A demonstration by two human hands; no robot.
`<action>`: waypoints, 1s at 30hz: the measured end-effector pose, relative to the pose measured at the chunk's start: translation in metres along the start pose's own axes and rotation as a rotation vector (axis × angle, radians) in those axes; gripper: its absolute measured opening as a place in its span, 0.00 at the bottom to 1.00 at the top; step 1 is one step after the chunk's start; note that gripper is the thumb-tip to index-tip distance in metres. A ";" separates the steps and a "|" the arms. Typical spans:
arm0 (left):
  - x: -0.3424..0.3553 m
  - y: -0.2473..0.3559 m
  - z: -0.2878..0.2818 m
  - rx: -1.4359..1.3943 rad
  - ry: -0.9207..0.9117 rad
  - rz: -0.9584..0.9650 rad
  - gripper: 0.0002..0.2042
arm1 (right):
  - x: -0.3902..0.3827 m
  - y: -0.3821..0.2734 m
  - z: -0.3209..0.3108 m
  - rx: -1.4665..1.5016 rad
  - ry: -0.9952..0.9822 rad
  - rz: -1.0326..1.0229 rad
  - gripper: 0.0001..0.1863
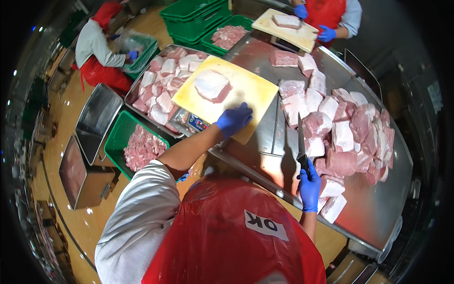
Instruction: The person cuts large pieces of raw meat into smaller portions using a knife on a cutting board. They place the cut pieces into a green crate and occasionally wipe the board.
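Observation:
My right hand (309, 187), in a blue glove, grips the dark handle of a knife (301, 137). Its long, narrow blade points away from me beside the heap of pork pieces (343, 161) on the steel table. My left hand (235, 119), also gloved in blue, is over the near part of a yellow cutting board (257, 92), fingers stretched out and holding nothing. Farther up that board lies a slab of pork (213, 86) with a broad white fat face, apart from my fingers. A scale with a blue panel (196, 123) shows under the board's near left edge.
A steel tray (126, 100) full of pork cuts adjoins the board on the left. A green crate (109, 144) of trimmings and steel bins (78, 175) stand nearer. One co-worker (331, 14) stands across the steel table (395, 175) at another board; another (101, 52) bends over a lined crate.

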State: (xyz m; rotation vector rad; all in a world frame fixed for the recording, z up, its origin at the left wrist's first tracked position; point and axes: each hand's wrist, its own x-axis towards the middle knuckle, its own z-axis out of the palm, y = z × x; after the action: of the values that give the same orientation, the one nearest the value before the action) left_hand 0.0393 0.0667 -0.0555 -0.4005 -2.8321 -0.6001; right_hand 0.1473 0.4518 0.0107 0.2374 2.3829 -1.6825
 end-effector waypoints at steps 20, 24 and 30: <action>-0.500 -0.293 -0.109 0.022 0.578 -1.297 0.28 | 0.040 -0.060 0.091 -0.054 -0.292 -0.024 0.27; -0.499 -0.302 -0.090 -0.170 0.438 -1.313 0.39 | 0.037 -0.066 0.099 -0.062 -0.297 -0.053 0.27; -0.468 -0.248 -0.088 -0.391 0.245 -1.420 0.38 | 0.019 -0.061 0.097 -0.055 -0.233 -0.005 0.27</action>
State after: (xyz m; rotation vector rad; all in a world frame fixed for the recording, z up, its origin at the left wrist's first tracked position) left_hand 0.4163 -0.2906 -0.1912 1.6182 -2.3000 -1.2527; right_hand 0.1214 0.3403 0.0302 0.0246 2.2543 -1.5504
